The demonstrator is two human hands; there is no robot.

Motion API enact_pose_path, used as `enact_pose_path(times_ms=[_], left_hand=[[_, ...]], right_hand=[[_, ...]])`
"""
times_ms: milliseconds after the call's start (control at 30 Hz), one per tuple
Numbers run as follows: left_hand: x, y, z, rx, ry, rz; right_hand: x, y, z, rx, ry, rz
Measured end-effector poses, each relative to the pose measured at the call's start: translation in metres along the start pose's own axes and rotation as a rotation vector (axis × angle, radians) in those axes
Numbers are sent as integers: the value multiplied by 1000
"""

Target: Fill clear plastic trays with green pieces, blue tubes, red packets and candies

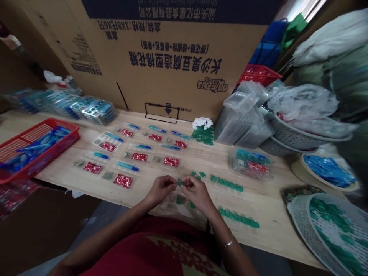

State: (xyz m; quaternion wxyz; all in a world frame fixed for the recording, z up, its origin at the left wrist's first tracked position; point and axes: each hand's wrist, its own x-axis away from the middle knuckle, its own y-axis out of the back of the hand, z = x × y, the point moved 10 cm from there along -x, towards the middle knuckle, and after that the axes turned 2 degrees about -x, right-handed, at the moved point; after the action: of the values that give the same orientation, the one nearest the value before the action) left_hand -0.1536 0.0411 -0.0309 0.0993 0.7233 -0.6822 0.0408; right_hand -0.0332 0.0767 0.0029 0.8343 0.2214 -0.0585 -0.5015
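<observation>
In front of my body, my left hand [164, 188] and my right hand [196, 191] meet, fingertips pinched on a small green plastic piece [180, 181]. Its exact kind is too small to make out. A few loose green pieces [198, 174] lie just beyond my right hand. Under my wrists sits a clear tray [171, 199], partly hidden, with green pieces in it. To the right, one row of green pieces [226, 183] lies above another row [238, 217]. Ahead and left, several clear trays hold blue pens [127, 166], red patterned packets [123, 180] and small striped pieces [107, 175].
At the left stands a red basket [64, 134] of blue pens, with stacked filled packs [96, 110] behind. A large cardboard box [172, 84] walls off the back. Stacked clear trays [241, 119], a filled pack stack [249, 163], grey baskets [304, 140] and a green-filled colander [312, 226] occupy the right.
</observation>
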Motion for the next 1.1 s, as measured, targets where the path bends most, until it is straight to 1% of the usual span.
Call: enact_pose_path(times_ms=[67,167,233,300,367,467,567,633,700,767,833,900,967,1033,1100], left_hand=[[-1,-10,-2,162,55,50],[1,-21,-7,315,93,94],[3,-25,-10,371,88,129],[5,-30,-14,376,65,185],[6,-33,-18,361,40,235],[6,-34,-20,363,20,273],[5,-37,-21,343,21,324],[5,-42,-23,308,15,378],[5,-46,-28,254,-14,420],[6,-47,-37,170,-82,422],[8,-46,-48,93,-169,392],[10,-43,-57,59,-230,330],[12,-40,-60,62,-232,290],[13,-44,-56,80,-169,319],[15,-50,-46,113,-66,397]], right_hand=[[8,6,1,-116,-12,-36],[15,13,-3,-216,-46,-77],[17,15,-7,-249,-69,-93],[19,13,-11,-284,-93,-89],[20,9,-15,-348,-124,-62],[23,0,-17,-453,-169,19],[25,-3,-10,-449,-172,126],[25,1,1,-365,-114,183],[23,9,17,-248,15,193],[22,16,33,-161,150,170],[21,19,39,-158,201,140],[19,19,33,-213,155,109],[20,17,22,-267,57,89],[22,13,11,-307,-34,101],[24,9,4,-349,-79,133]])
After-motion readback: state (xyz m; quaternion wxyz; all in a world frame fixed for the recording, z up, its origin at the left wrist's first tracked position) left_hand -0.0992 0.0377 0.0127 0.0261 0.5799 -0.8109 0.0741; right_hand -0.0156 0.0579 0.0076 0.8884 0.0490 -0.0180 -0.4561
